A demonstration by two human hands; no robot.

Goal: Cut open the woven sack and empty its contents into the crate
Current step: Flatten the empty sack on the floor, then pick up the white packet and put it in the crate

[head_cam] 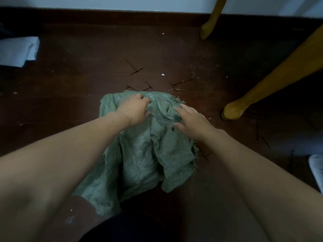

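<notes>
Green woven sack (148, 154): limp and crumpled on the dark floor (83, 79), frayed edge (178, 100) at its far end, so judged already cut and largely emptied; left hand (134, 110) bunches its cloth, right hand (192, 123) spread over it; no crate in view.

Dark reddish-brown floor (78, 84) fills most of the frame under dim light. Along the top edge runs a pale wall (122, 1), met by a dark skirting board (104, 13). Two yellow wooden furniture legs stand on the floor: one at upper right (212, 18), a second slanting in from the right edge (262, 84). A folded white item (17, 51) lies at upper left; another white object (317, 170) is cut off at the right edge. Thin dark sticks (136, 69) and small white flecks (162, 74) are scattered at centre.
</notes>
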